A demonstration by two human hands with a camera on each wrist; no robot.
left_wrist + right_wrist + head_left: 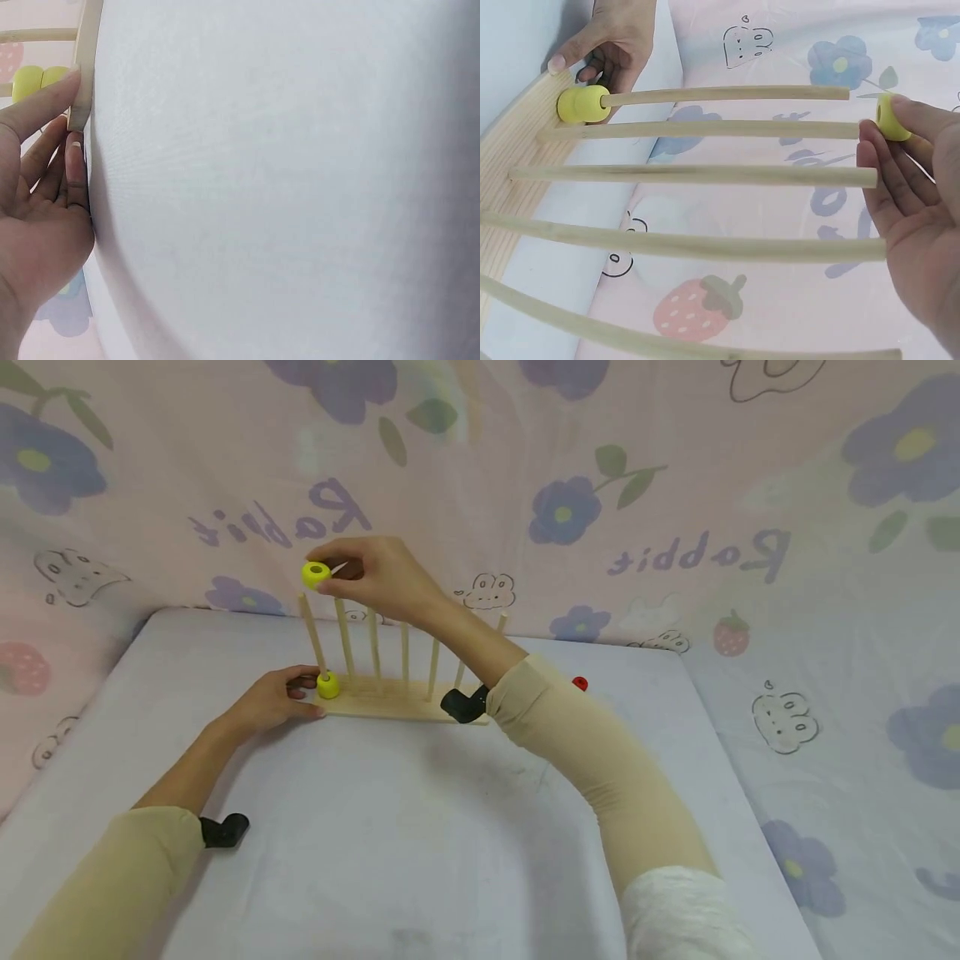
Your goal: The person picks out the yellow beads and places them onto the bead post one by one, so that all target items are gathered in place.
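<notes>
A yellow bead with a hole through it is pinched between the thumb and fingers of my right hand. It hovers just over the tip of the leftmost peg of a wooden peg rack. At the bottom of that peg sit two stacked yellow beads, flush against the base. My left hand grips the left end of the base, thumb along its front edge and fingers round behind. In the right wrist view, several upright bare pegs run beside the loaded one.
A small red bead lies on the white-covered table, right of the rack and partly behind my right sleeve. A patterned cloth hangs behind the table. Black wrist mounts stick out from both sleeves.
</notes>
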